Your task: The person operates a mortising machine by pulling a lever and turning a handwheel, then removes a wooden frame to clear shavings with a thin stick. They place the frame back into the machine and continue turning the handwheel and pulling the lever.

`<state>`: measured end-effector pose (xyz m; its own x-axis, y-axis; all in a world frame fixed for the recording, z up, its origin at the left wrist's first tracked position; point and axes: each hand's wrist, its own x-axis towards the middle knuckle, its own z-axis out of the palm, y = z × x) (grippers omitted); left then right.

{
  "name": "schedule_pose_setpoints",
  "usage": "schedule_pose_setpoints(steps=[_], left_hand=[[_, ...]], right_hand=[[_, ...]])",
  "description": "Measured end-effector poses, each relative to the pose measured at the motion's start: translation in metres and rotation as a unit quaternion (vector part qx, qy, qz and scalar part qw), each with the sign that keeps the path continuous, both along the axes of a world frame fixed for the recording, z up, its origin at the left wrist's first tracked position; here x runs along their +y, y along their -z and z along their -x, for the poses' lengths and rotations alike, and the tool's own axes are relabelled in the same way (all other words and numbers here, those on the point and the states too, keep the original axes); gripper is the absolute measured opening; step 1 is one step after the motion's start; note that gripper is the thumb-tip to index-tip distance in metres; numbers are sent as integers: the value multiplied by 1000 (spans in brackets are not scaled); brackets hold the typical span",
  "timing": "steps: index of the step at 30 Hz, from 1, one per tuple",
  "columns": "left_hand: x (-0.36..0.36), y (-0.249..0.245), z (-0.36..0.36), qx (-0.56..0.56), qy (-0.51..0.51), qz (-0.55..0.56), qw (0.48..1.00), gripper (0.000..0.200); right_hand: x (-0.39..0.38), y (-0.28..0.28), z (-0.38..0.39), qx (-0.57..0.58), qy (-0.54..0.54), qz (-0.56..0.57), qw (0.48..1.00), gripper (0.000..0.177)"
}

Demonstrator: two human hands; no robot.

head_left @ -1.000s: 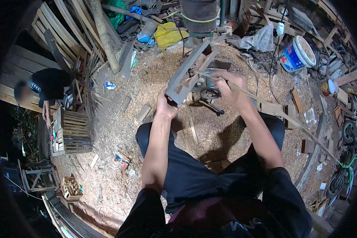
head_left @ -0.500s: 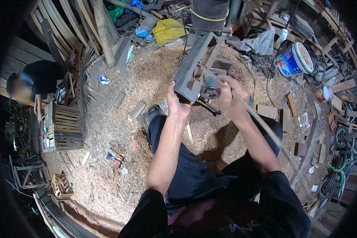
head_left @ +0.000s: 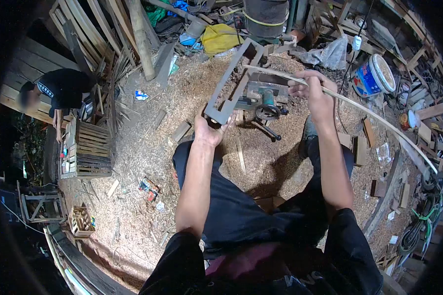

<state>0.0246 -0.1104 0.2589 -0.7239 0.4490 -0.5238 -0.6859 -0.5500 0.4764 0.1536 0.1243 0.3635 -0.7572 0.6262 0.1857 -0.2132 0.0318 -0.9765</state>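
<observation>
Sawdust-strewn floor (head_left: 142,147) (slatted crate (head_left: 93,150) left)

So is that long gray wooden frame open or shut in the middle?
Open: the long gray wooden frame in the left hand has a long gap between its sides, with something brown showing there.

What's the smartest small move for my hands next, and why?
I'd probably slide your right hand a little toward the near tip of the long strip, while your left hand steadies the wooden frame. The strip's tip is at the frame's opening, but its long tail bows out behind your right hand, so a closer grip should steer the tip better.
</observation>
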Motion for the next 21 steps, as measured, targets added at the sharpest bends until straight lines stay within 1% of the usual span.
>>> schedule_pose_setpoints(steps=[1,3,4,7,9,10,11,13,14,15,16,17,18,21], left_hand=[[1,-10,-7,18,-7,7,1000,42],[-9,-7,-9,52,34,9,998,42],[-12,-4,-9,69,55,10,996,42],[-14,9,-8,105,59,21,993,42],[-20,22,-5,97,77,-3,992,41],[-20,19,-7,92,87,-14,992,41],[-17,16,-8,74,60,2,995,41],[-6,10,-9,37,7,32,999,41],[-5,12,-9,34,12,34,999,41],[-5,15,-6,32,16,34,999,41],[-6,17,-2,33,20,34,999,42],[-9,18,0,59,52,26,997,42],[-9,21,2,60,52,27,996,42],[-7,22,3,73,64,38,994,43]], right_hand=[[-1,-2,0,-3,4,-29,1000,32],[-4,-4,-1,-10,12,-85,996,30],[-10,-4,-1,-12,4,-105,994,30],[-21,5,-1,-13,-32,-170,985,30],[-23,2,-7,-48,-76,-120,989,30],[-25,-2,-10,-66,-98,-94,989,30],[-20,-4,-15,-80,-181,7,980,30],[-22,-3,-12,-50,-117,-43,991,30],[-22,-1,-11,-38,-87,-68,993,31],[-19,2,-10,-36,-96,-70,992,30],[-16,5,-9,-38,-86,-86,992,29],[-14,8,-7,-39,-76,-101,991,29],[-14,13,-4,-41,-65,-115,990,28],[-13,26,5,-6,11,-175,985,27]])
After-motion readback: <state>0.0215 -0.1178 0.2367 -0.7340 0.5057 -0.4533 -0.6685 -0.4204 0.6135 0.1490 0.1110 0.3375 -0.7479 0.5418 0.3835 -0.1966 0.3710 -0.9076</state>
